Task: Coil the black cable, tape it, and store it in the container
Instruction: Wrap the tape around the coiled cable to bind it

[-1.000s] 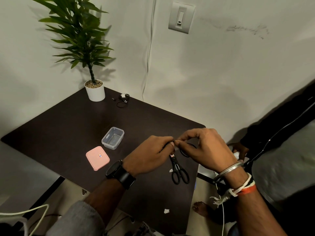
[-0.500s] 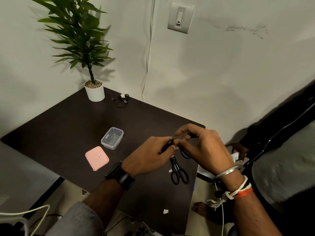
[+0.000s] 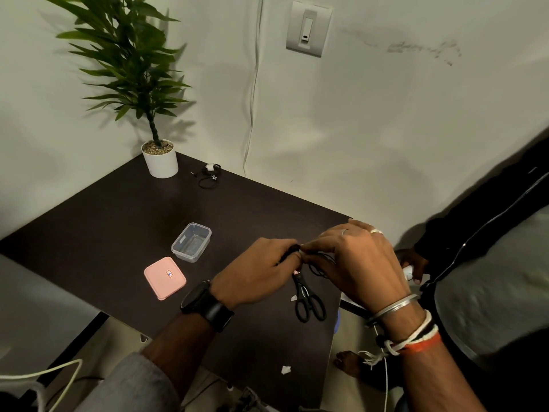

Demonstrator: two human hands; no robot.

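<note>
A thin black cable point(image 3: 316, 264), gathered in loops, is pinched between 2 hands above the dark wooden table point(image 3: 124, 221): the left hand point(image 3: 255, 273) and right hand point(image 3: 353, 263) close their fingertips on it, apparently around a scrap of white tape. Black-handled scissors point(image 3: 307, 298) lie just below; the clear plastic container point(image 3: 191, 241) and its pink square lid point(image 3: 165, 278) sit to the left.
</note>
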